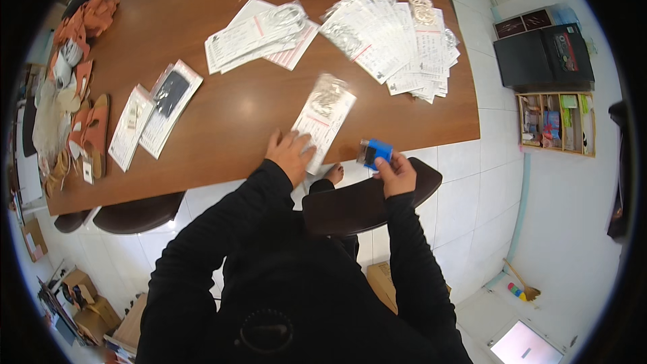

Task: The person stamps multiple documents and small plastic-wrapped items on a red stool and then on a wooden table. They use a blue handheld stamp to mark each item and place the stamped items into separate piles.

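Observation:
My left hand [291,155] rests near the table's front edge with its fingers spread. Its fingertips lie on a printed paper slip [323,125] topped by a clear bag of pale, coiled cord-like contents [328,96]. To the right, my right hand [396,174] is closed round a small blue device [379,155] with a dark, clear-sided end, which looks like a self-inking stamp. That end points left toward the slip, apart from it. Behind stand a fanned pile of slips with bags [377,40] and a smaller stack of slips [249,44].
Two slip packets [131,128] lie on the left of the brown table [229,114], one with a dark item. Sandals [98,135] and orange pieces crowd its left end. A dark chair [344,209] stands at the front edge. A wooden shelf box [556,123] is on the right.

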Available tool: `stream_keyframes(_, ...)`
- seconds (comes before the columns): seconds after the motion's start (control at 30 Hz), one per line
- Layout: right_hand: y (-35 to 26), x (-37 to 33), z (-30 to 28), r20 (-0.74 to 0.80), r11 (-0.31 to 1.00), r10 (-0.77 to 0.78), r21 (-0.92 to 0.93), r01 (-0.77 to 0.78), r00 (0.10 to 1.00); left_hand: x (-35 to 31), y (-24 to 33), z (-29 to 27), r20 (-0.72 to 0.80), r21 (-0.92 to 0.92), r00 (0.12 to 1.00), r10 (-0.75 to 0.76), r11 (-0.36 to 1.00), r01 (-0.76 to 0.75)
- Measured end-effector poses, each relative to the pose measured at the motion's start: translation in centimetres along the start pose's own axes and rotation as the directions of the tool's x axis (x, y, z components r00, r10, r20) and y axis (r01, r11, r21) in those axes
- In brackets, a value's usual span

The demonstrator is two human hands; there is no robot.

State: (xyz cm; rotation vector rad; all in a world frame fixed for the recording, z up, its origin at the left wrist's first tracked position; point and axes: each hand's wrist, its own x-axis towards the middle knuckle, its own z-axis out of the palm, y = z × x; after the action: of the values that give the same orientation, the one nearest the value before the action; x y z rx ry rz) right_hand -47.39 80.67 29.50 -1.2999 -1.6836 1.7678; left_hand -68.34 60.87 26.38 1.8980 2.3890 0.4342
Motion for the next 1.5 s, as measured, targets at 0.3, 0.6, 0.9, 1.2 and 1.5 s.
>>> stream_keyframes(0.3,-2.5,1.0,4.5,0.04,0.999,-0.05,0.005,0.05,0.998,-2.2,-4.0,-2.0,-0.014,-0.079,0.996,-0.089,0.993,0.087)
stream_keyframes(0.6,-4.3,3.3,8.4,0.235,0.825,-0.396,-0.333,0.456,0.888,-1.7,-0.2,-0.7,0.087,0.052,0.985,-0.15,0.988,0.146)
stream_keyframes(0.9,-7.5,5.8,13.1,0.424,0.626,-0.409,-0.514,0.586,0.808,0.5,0.0,-1.7,0.135,0.034,0.976,-0.17,0.985,0.167)
stream_keyframes(1.2,-6.3,5.5,11.1,0.33,0.71,-0.394,-0.483,0.512,0.858,2.4,-3.5,0.6,-0.048,-0.103,0.986,-0.158,0.983,0.152)
stream_keyframes(1.5,-6.4,5.8,11.5,0.407,0.608,-0.404,-0.549,0.573,0.819,1.3,-3.0,0.5,-0.12,-0.154,0.975,-0.186,0.974,0.166)
